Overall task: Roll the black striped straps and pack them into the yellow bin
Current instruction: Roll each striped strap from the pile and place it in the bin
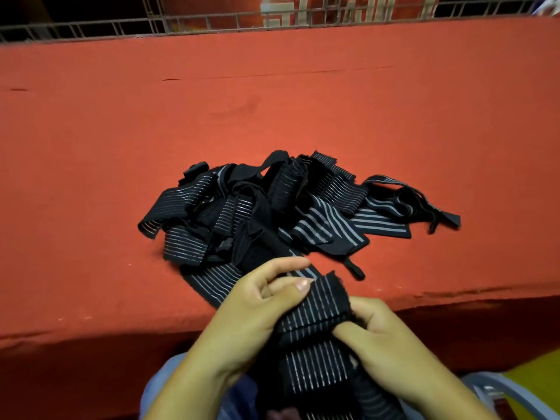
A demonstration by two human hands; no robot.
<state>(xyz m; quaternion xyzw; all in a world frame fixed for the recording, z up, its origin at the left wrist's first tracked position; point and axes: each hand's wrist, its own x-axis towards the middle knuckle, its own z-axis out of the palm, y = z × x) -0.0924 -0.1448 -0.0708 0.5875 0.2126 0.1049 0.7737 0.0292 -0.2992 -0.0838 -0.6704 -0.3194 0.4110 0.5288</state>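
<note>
1. Both hands are close together, nearer than the edge of the bench (121, 147): left hand (257, 319) and right hand (391, 344), both clamped on one black striped strap (315, 313).
2. Left: thumb on top of the strap's upper edge, fingers curled. Right: thumb across the strap's middle, fingers wrapped behind.
3. The strap's lower length hangs between the wrists, beside blue clothing (160, 386).
4. The pile of loose straps (272, 213) sits just beyond the hands on the red cloth, tangled and unrolled.
5. A yellow surface (536, 374) shows right of the right wrist, below bench level. It is mostly cropped, so I cannot tell if it's the bin.
6. Writing: pale block characters on a red panel (333, 10) behind a wire grille (91, 27), far beyond the hands. Cropped, unreadable.
</note>
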